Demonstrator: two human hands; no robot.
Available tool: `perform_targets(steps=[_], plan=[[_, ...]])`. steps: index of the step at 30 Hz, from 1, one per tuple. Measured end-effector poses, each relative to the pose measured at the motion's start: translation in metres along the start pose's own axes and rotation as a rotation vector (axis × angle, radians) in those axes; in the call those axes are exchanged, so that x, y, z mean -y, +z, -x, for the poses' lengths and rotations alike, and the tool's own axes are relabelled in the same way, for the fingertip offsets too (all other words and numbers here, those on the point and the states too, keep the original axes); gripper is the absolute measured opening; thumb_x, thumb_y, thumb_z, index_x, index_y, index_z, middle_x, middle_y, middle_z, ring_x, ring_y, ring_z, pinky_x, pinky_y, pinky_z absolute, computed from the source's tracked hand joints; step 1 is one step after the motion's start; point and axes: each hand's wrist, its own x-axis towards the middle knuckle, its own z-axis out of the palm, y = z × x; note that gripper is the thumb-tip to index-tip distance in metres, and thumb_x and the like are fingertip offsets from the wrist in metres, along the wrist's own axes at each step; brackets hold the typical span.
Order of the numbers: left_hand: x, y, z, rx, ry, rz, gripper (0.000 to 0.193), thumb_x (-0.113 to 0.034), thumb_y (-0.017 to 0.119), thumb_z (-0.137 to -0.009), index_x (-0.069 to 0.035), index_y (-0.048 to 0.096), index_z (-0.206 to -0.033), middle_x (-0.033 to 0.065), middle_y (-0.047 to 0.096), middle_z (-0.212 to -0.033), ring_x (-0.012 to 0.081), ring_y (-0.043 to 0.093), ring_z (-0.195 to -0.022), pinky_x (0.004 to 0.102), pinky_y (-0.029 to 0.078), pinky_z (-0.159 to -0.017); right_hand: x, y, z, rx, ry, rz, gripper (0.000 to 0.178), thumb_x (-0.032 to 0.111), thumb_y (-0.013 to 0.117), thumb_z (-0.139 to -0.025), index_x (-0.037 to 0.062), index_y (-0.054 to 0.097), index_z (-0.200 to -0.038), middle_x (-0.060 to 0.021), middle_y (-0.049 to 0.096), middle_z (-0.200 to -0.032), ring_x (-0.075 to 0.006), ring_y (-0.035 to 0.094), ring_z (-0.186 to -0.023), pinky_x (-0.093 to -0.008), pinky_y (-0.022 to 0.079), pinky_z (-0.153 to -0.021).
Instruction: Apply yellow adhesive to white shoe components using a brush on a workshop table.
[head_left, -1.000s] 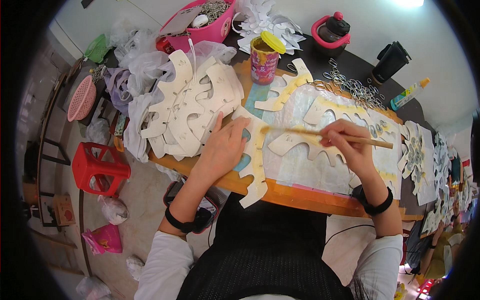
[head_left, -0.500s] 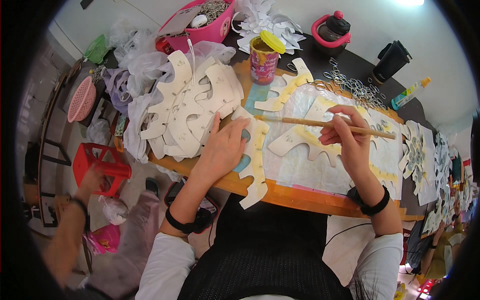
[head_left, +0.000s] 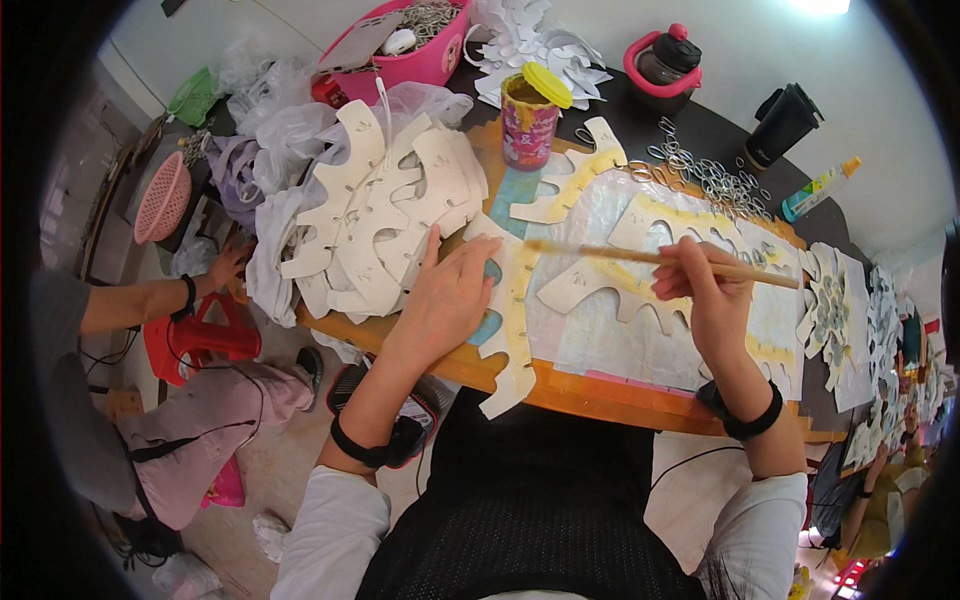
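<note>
A: What differs from a second ago?

B: The brush [head_left: 660,258] now lies flatter, its tip moved left onto the strip [head_left: 515,320]; glue work seems to carry on along the yellow edge. A second person [head_left: 120,400] has come in at the left, one hand by the red stool [head_left: 200,335].

A: And the hands?

B: The left hand [head_left: 445,300] lies flat, fingers spread, pressing the strip at the near board edge. The right hand [head_left: 705,300] pinches the brush handle.

A: Packages?

B: A pot [head_left: 530,120] with a yellow lid and pink patterned wrap stands far, centre. A pink basket [head_left: 435,62] sits far left. A clear bottle [head_left: 820,188] with an orange cap and green label lies far right, beside a black flask [head_left: 782,125].
</note>
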Motion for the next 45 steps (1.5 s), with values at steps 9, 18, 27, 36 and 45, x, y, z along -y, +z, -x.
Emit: perform_targets(steps=[9, 18, 27, 36, 45], plan=[[0.000, 0.001, -0.001, 0.002, 0.001, -0.006, 0.041, -0.006, 0.056, -0.086, -0.002, 0.044, -0.125, 0.0109, 0.060, -0.123, 0.0273, 0.054, -0.119, 0.0586, 0.017, -0.112, 0.005, 0.000, 0.000, 0.148, -0.042, 0.047, 0.024, 0.015, 0.060, -0.094, -0.0074, 0.068, -0.089, -0.0109, 0.066, -0.072, -0.0129, 0.065, -0.061, -0.0226, 0.054, -0.056], [0.000, -0.001, 0.000, -0.005, 0.008, -0.013, 0.041, -0.005, 0.056, -0.086, -0.001, 0.043, -0.125, 0.0097, 0.060, -0.124, 0.0271, 0.054, -0.119, 0.0589, 0.017, -0.112, 0.007, 0.011, -0.002, 0.107, -0.198, 0.193, 0.020, 0.012, 0.062, -0.093, -0.0067, 0.069, -0.090, -0.0087, 0.067, -0.073, -0.0110, 0.065, -0.062, -0.0202, 0.052, -0.055], [0.000, 0.001, -0.001, -0.004, 0.014, -0.019, 0.040, -0.005, 0.056, -0.086, -0.001, 0.044, -0.124, 0.0105, 0.059, -0.124, 0.0267, 0.054, -0.119, 0.0590, 0.018, -0.112, 0.004, 0.012, -0.005, 0.235, -0.181, 0.157, 0.021, 0.011, 0.059, -0.094, -0.0069, 0.069, -0.090, -0.0096, 0.068, -0.073, -0.0116, 0.065, -0.062, -0.0213, 0.054, -0.056], [0.000, 0.001, 0.000, -0.015, 0.020, -0.013, 0.040, -0.005, 0.056, -0.086, -0.002, 0.044, -0.124, 0.0110, 0.059, -0.125, 0.0265, 0.054, -0.119, 0.0586, 0.018, -0.112, 0.007, 0.011, 0.000, 0.343, -0.164, 0.139, 0.023, 0.010, 0.056, -0.095, -0.0082, 0.068, -0.087, -0.0109, 0.067, -0.071, -0.0125, 0.065, -0.058, -0.0216, 0.053, -0.053], [0.000, 0.001, 0.000, -0.009, 0.015, -0.030, 0.040, -0.004, 0.056, -0.086, -0.002, 0.044, -0.124, 0.0103, 0.059, -0.124, 0.0264, 0.054, -0.120, 0.0578, 0.018, -0.112, 0.006, 0.011, 0.001, 0.092, -0.155, 0.109, 0.026, 0.015, 0.058, -0.095, -0.0076, 0.068, -0.086, -0.0099, 0.066, -0.069, -0.0109, 0.064, -0.057, -0.0207, 0.052, -0.052]])
